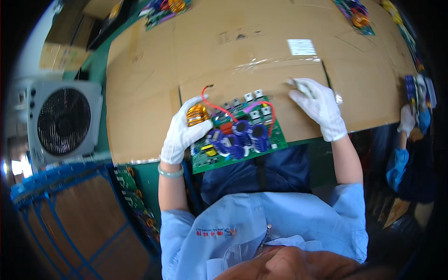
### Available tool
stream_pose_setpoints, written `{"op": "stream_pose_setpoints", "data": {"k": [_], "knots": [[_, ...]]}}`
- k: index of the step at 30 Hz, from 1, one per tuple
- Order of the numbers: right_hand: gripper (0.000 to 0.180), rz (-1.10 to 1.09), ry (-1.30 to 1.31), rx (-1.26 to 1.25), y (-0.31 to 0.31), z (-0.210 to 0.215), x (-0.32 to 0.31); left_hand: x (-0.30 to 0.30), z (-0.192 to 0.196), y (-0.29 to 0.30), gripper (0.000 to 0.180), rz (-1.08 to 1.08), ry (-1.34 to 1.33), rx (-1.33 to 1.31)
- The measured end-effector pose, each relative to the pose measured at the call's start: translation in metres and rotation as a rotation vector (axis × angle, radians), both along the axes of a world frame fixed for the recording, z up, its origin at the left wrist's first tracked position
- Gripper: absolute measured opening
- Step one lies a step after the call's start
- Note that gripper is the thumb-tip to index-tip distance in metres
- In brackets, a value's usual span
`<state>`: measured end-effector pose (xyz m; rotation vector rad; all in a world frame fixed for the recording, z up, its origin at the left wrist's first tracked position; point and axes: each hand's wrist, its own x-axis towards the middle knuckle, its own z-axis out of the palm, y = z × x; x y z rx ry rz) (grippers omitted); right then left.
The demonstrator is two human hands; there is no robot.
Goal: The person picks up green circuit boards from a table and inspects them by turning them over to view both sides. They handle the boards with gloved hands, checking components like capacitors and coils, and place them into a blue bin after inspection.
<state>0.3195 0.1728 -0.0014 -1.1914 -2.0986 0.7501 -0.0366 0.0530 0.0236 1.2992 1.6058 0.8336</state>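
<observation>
A green circuit board (214, 164) lies tilted over the table's near edge, carrying several purple capacitors (241, 127), white-topped parts and red wires. My left hand (181, 133), in a white glove, is closed around the copper-wound coil (198, 115) at the board's left end. One red wire (217, 107) rises loose close to those fingers. Off to the right of the board, my white-gloved right hand (318, 105) is held over the cardboard with its fingers pressed together. Something small and pale shows at its fingertips, too blurred to name.
Flat cardboard (144, 93) covers the green table, with a white label (301, 47) on it. More coil-bearing boards lie at the far left (165, 10) and far right (357, 18). A grey fan (64, 121) stands left, above a blue rack (60, 175). Another person's gloved hand (407, 120) is at right.
</observation>
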Motion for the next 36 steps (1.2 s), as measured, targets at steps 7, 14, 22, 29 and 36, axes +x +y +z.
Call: {"op": "stream_pose_setpoints", "data": {"k": [7, 14, 22, 29, 36], "knots": [[0.026, -0.118, -0.056, 0.091, -0.022, -0.018, -0.006, 0.020, 0.000, -0.025, 0.068, -0.114, 0.519, 0.366], [0.024, -0.128, -0.094, 0.081, -0.022, -0.016, -0.008, 0.028, -0.019, -0.029, 0.063, 0.237, 0.484, 0.576], [0.021, -0.190, -0.029, 0.114, -0.022, -0.022, -0.006, 0.062, -0.018, -0.053, 0.057, 0.551, 0.051, 0.425], [0.025, -0.279, 0.319, 0.083, -0.054, -0.021, -0.001, 0.116, -0.007, -0.101, 0.064, -0.219, -0.143, 0.383], [0.067, 0.236, 0.024, 0.187, -0.089, 0.011, -0.027, 0.098, -0.009, -0.103, 0.019, -0.424, -0.152, 0.517]]}}
